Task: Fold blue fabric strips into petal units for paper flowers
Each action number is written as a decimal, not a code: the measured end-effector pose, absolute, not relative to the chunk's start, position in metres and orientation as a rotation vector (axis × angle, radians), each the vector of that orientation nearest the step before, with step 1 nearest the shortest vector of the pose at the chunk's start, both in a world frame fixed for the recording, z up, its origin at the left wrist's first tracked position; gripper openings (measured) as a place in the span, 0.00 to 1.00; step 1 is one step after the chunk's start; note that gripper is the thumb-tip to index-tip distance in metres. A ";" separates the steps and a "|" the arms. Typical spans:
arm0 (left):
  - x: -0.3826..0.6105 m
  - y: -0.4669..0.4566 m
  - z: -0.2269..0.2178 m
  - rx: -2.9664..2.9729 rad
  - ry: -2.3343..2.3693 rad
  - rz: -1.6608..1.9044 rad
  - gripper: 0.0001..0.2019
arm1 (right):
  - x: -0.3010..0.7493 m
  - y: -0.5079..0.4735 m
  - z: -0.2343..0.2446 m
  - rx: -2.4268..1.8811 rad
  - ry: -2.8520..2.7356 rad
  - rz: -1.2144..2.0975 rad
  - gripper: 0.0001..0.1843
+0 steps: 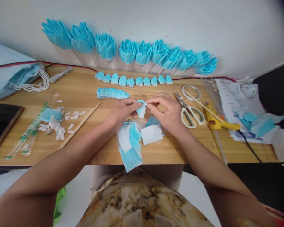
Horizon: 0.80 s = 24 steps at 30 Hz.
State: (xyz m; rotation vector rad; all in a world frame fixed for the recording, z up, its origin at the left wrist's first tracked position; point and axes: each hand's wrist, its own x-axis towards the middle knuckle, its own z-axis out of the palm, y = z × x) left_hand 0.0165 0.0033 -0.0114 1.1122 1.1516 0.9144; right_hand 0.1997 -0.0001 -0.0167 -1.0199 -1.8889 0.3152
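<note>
Blue folded piece [140,111] pinched between both hands [121,114] [168,110], plastic bag [7,90] at left, blue material [22,80] inside

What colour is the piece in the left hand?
The piece is light blue and white; the head view shows it.

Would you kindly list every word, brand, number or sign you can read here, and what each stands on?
No text is readable.
Clear wrapper: green print, too small and blurred to read.
White sheet beyond the yellow glue gun: faint marks, too blurred to read.
</note>
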 end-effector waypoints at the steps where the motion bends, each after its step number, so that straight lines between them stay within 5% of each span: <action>1: 0.016 0.003 -0.012 1.107 1.136 0.922 0.13 | 0.200 0.000 -0.017 -0.990 -1.923 0.252 0.07; 15: 0.016 0.008 -0.025 0.982 0.974 0.972 0.13 | 0.207 0.005 -0.023 -0.895 -2.103 -0.061 0.09; 24: 0.014 0.009 -0.024 1.031 1.008 0.992 0.14 | 0.208 0.004 -0.018 -0.922 -2.091 0.191 0.09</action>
